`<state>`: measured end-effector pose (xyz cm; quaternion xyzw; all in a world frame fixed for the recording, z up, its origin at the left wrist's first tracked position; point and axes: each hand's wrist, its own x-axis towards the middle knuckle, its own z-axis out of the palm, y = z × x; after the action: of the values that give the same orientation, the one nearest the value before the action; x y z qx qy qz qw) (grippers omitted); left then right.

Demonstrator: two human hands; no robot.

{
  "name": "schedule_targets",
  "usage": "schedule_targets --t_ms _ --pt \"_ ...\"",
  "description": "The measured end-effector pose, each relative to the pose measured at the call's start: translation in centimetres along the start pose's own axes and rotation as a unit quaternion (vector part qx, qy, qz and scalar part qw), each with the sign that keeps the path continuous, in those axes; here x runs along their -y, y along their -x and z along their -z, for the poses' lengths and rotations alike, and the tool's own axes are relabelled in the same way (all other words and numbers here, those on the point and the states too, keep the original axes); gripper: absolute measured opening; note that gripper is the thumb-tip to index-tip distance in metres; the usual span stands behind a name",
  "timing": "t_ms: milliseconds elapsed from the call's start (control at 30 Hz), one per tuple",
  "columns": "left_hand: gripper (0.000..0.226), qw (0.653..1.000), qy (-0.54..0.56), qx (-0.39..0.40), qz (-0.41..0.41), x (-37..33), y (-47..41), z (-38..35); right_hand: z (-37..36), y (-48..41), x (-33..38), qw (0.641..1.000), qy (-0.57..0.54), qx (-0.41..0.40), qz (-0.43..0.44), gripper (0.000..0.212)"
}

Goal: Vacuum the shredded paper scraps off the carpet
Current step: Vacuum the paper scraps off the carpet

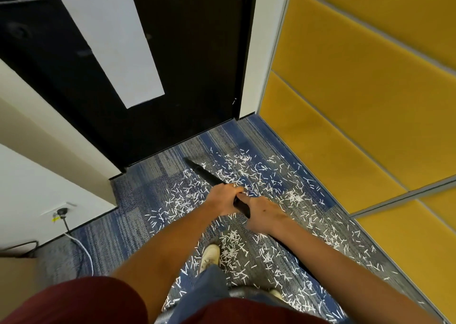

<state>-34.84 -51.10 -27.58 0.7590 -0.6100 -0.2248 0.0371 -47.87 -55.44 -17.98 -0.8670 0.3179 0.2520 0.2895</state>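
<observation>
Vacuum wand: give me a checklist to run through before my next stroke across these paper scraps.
1. Grip: left hand and right hand both hold the vacuum wand: ok.
2. Wand tip touching the carpet: cannot tell.
3. Floor free of paper scraps: not ok, they lie on both sides of the wand.
4. Stroke clear of the white cable, which lies off to the left: ok.
5. Tip clear of the shoe: ok.

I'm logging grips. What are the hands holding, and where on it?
The left hand and right hand both grip the black vacuum nozzle at its rear part, left ahead of right.
</observation>
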Motion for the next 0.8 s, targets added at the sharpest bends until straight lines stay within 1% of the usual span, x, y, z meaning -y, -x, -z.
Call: schedule_targets --t_ms 133,300,400,533,600,733,800 --pt "0.029 1.0 0.015 -0.018 0.011 0.5 0.4 0.1 0.4 -0.2 0.7 1.0 0.004 0.0 0.001 0.069" --pt "0.021 1.0 0.008 -0.022 -0.005 -0.2 -0.3 0.4 0.8 0.1 0.2 1.0 0.003 -0.004 -0.013 0.074" --pt "0.024 0.999 0.018 -0.029 -0.014 -1.0 -1.2 1.1 1.5 0.1 -0.3 0.999 0.005 -0.008 -0.032 0.077" --pt "0.024 0.997 0.072 -0.039 -0.01 -1.7 -3.0 2.3 3.6 -0.2 -0.8 0.999 0.016 -0.027 -0.04 0.066" --pt "0.027 0.994 0.1 -0.046 -0.011 -1.9 -4.0 3.0 4.6 -0.7 -0.7 0.998 0.02 -0.037 -0.049 0.06" --pt "0.032 0.988 0.144 -0.051 0.002 -1.4 -5.5 4.0 6.2 -2.2 -0.1 0.997 0.005 -0.04 -0.067 0.063" --pt "0.03 0.987 0.156 -0.046 0.004 -0.9 -5.9 4.3 6.6 -2.9 0.2 0.997 -0.013 -0.036 -0.071 0.064"
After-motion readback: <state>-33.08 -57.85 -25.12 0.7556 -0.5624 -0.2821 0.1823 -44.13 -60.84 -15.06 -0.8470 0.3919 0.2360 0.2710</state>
